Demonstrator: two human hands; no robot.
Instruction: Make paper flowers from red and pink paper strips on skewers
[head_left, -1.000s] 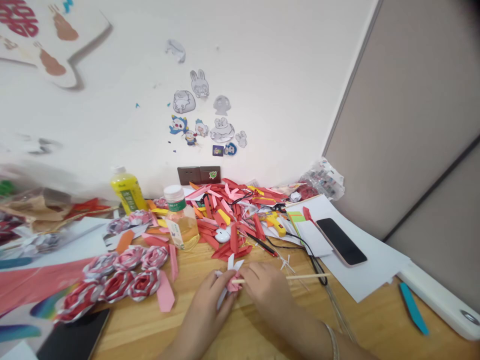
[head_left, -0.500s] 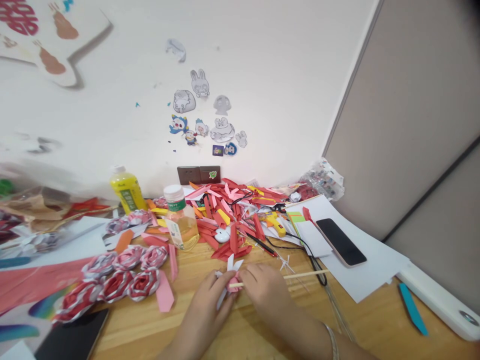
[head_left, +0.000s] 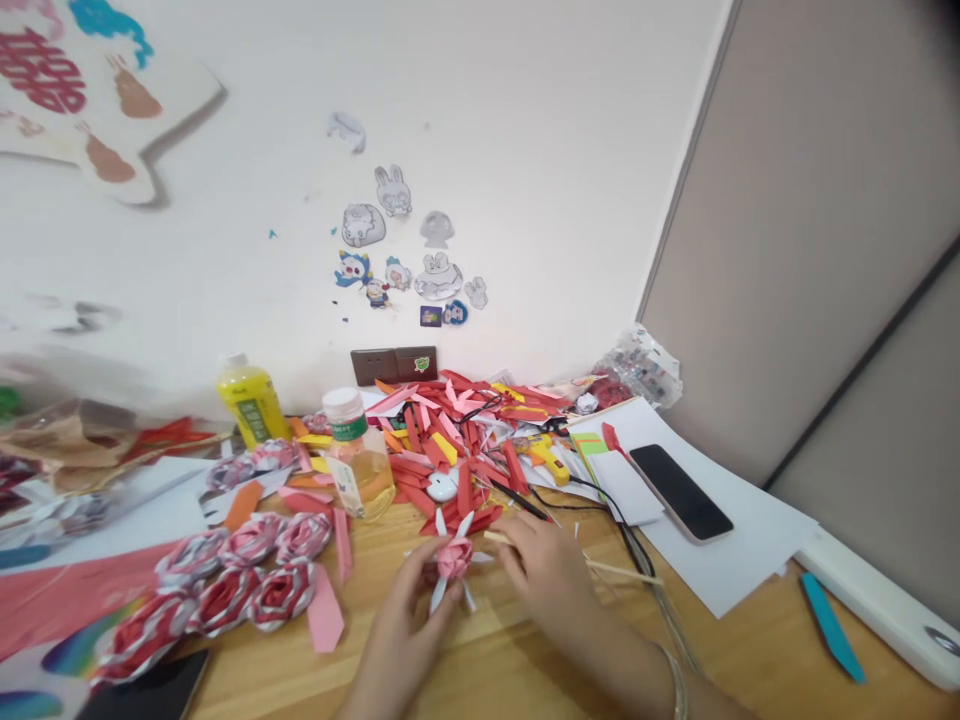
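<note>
Between the thumb and fingers of my left hand (head_left: 411, 612) is a pink paper rose (head_left: 454, 557), with white paper strips sticking out around it. My right hand (head_left: 546, 568) is closed around a thin wooden stick (head_left: 624, 572). One end of the stick pokes out past the fingertips toward the rose, with a small gap between them; the other end shows to the right of the hand. The underside of the rose is hidden by my left hand.
Folded paper strips (head_left: 465, 480) lie heaped behind my hands, with a yellow glue gun (head_left: 551, 460) beside them. Two bottles, one clear (head_left: 360, 470) and one yellow (head_left: 253, 405), stand back left. Several finished roses (head_left: 225, 585) lie left; a phone (head_left: 681, 492) rests on paper at right.
The stick's tip has come away from the rose as my right hand moved slightly right. More of the rose and its white strips now shows in my left hand. The view has tilted up slightly.
</note>
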